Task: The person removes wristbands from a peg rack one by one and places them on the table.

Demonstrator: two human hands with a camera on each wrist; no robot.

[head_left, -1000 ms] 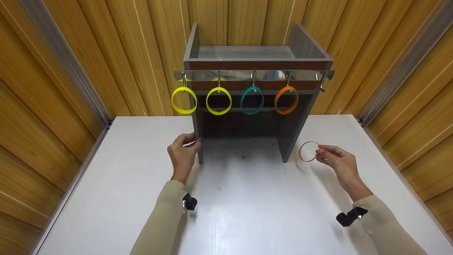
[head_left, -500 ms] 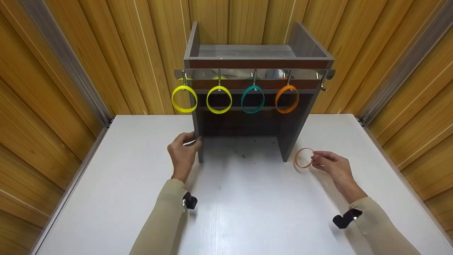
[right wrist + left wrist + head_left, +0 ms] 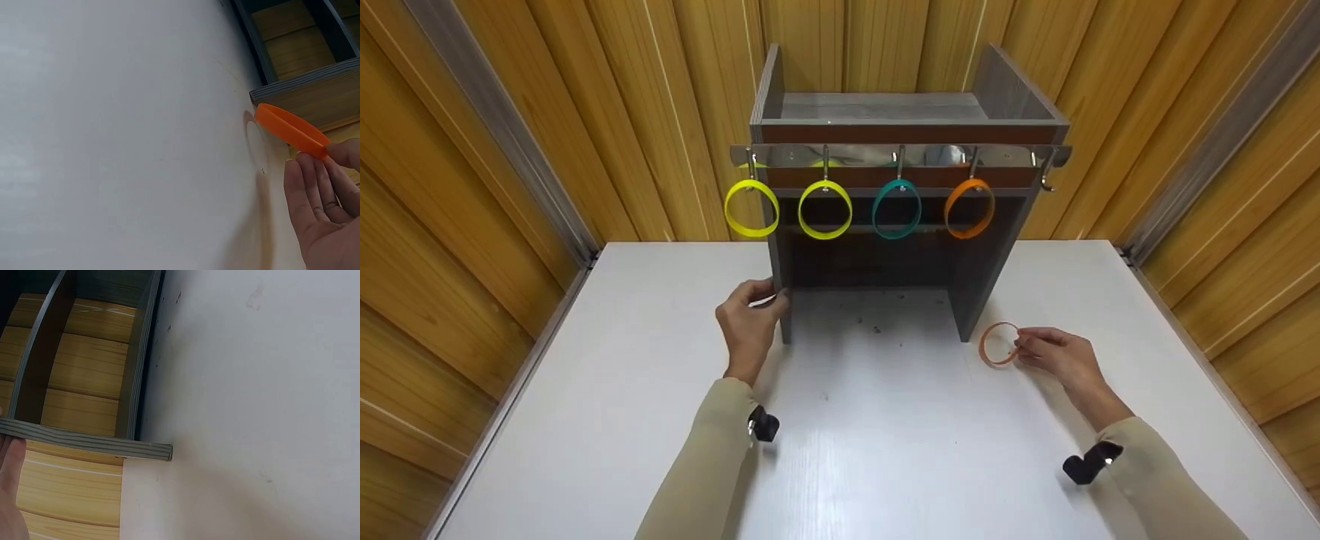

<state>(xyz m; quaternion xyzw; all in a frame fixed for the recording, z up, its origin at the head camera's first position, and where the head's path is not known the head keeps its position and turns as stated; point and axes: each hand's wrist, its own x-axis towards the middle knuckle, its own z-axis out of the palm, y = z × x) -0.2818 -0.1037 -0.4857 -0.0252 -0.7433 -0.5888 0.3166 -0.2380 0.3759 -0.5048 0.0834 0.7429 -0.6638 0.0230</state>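
My left hand (image 3: 750, 322) grips the front edge of the left side panel (image 3: 781, 315) of a grey wooden shelf, thumb on the inner face. In the left wrist view only part of that hand (image 3: 12, 489) shows beside the panel's striped edge. My right hand (image 3: 1057, 356) pinches an orange ring (image 3: 987, 357) by its right side, close over the table just right of the shelf. The right wrist view shows this ring (image 3: 289, 130) between thumb and fingers, near the shelf's corner. Along the shelf's metal hook rail (image 3: 862, 156) hang two yellow rings (image 3: 733, 225), a teal ring (image 3: 876, 225) and another orange ring (image 3: 952, 225).
The rightmost hook (image 3: 1046, 180) bears no ring. The shelf stands at the back of a white table (image 3: 870, 450), with small dark specks on the surface. Wood-patterned walls (image 3: 682, 112) enclose the back and sides.
My right hand has moved left and down with the orange ring, nearer the table and the shelf's right panel. My left hand keeps its grip on the left panel.
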